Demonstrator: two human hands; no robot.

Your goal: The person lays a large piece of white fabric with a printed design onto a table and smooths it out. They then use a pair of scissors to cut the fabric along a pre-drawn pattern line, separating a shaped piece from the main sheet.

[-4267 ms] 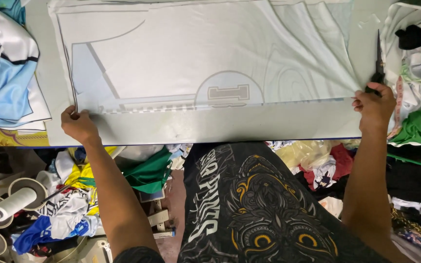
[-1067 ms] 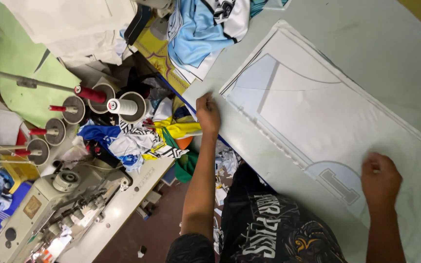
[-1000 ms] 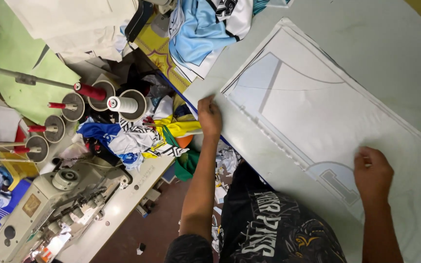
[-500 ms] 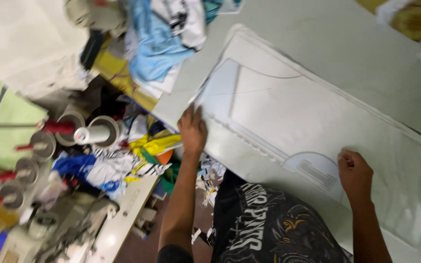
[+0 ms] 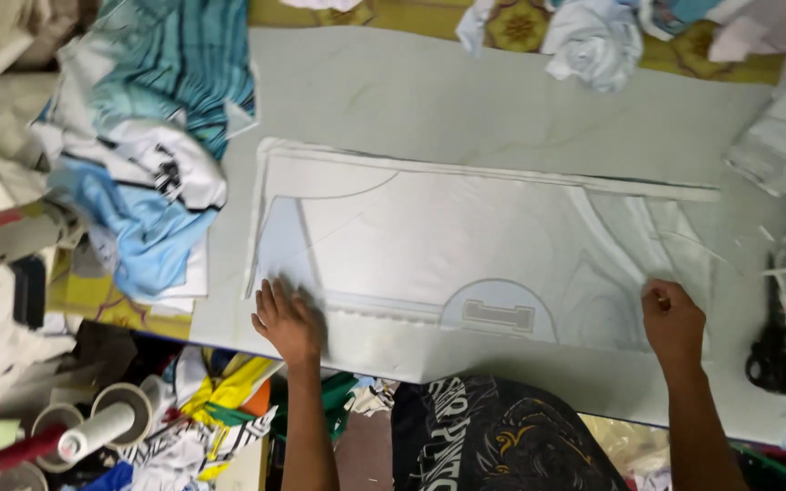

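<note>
Two hands, left and right, press flat, holding nothing, on a pale printed fabric sheet.

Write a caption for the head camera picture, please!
Two hands, left and right, press pale printed fabric flat on a table.

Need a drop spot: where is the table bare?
Bare table runs between the white sheet and the far crumpled cloth. A thin strip lies between the sheet and the near edge. Crowded: fabric pile on the left, scraps on the right. Left hand and right hand press the sheet.
</note>
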